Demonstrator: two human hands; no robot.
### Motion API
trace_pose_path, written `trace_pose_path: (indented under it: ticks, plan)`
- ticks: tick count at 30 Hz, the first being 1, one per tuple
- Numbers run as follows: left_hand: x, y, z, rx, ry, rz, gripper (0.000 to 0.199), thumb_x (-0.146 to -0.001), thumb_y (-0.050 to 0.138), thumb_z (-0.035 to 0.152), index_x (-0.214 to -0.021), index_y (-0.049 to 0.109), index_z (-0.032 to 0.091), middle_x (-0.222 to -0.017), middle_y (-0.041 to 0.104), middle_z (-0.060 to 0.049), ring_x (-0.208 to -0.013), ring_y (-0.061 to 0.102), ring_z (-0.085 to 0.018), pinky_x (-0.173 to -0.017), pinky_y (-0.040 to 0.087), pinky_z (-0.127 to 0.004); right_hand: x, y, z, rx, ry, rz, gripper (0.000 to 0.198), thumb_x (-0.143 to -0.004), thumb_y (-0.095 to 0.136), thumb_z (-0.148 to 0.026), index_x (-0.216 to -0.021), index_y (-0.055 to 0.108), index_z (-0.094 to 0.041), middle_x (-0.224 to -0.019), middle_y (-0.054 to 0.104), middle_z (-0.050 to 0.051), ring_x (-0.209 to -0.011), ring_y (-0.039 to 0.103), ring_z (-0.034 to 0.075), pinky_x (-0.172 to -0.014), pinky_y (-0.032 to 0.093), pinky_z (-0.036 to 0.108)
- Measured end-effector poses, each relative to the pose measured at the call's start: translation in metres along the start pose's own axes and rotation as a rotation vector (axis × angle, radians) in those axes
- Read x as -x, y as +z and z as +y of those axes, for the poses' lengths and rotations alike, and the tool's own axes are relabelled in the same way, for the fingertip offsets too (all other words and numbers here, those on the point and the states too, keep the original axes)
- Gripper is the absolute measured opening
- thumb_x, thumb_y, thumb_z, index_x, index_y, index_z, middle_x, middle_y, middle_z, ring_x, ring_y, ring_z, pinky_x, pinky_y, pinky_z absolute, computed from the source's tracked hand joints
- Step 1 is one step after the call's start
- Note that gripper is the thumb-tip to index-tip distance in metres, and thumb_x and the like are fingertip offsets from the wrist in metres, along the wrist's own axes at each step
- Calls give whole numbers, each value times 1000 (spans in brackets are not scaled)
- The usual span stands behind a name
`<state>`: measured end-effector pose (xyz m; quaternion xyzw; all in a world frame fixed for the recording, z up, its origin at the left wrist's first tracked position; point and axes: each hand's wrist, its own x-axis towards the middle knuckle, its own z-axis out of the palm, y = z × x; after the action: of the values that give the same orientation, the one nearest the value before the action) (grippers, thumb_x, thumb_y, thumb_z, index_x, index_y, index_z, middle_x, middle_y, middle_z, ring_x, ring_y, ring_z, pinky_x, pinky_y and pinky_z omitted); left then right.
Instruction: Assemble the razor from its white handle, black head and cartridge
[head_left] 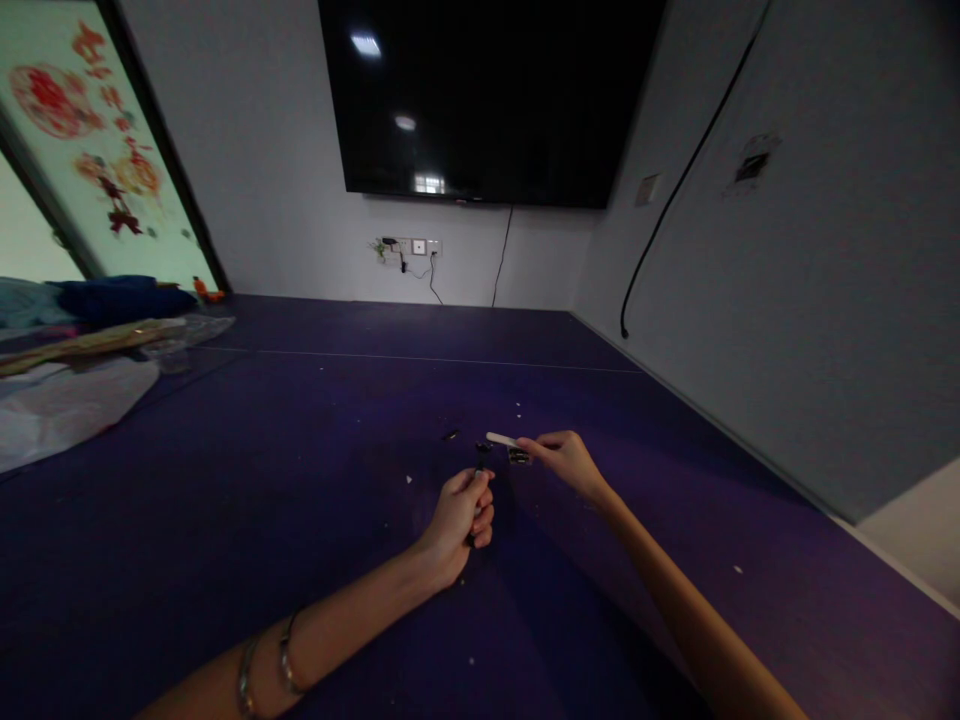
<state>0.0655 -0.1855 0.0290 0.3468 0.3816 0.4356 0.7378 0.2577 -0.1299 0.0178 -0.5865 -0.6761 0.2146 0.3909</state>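
Note:
My left hand is closed around a dark handled tool that looks like a razor, its small head pointing up and away from me. A slim white stick with a rounded end is pinched in my right hand. The stick's tip lies close to the tool's head; I cannot tell whether they touch. Beside the right fingertips, a small dark item with light marks lies on the purple surface. Left of the tool's head is a little dark piece.
Small white scraps are scattered over the surface. Cloths and a white plastic bag lie at the far left. A television hangs on the back wall above sockets. A black cable hangs down the right wall.

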Motion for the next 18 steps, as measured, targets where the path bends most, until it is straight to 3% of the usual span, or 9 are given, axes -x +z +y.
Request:
trace_pose_path:
  ticks: [4, 9, 13, 18]
  plan:
    - [1, 0, 0, -4, 3, -14, 9, -89, 40, 21, -85, 47, 16, -53, 34, 9, -32, 23, -1, -33, 14, -18, 0, -2, 0, -54, -14, -82, 50, -72, 54, -58, -56, 65, -12, -45, 42, -3, -44, 35, 8, -43, 21, 22]
    - [0, -1, -2, 2, 9, -47, 7, -87, 46, 24, -86, 47, 17, -54, 34, 10, -32, 23, -1, -33, 15, -18, 2, -3, -2, -13, 2, -9, 50, -72, 54, -59, -53, 63, -13, -43, 39, -4, -43, 33, 8, -42, 20, 22]
    - [-1, -2, -2, -6, 16, -37, 9, -86, 46, 25, -86, 47, 17, -54, 34, 10, -32, 23, -1, -33, 16, -18, 4, -1, -5, -72, -13, -95, 48, -72, 54, -57, -56, 65, -13, -43, 42, -3, -43, 35, 8, -42, 22, 22]
    - [-1, -2, -1, -8, 20, -48, 9, -86, 47, 26, -85, 46, 17, -54, 34, 10, -31, 23, -1, -32, 16, -18, 2, -1, -2, -120, -3, 15, 46, -74, 55, -53, -54, 62, -12, -44, 40, -4, -44, 36, 7, -44, 24, 21]
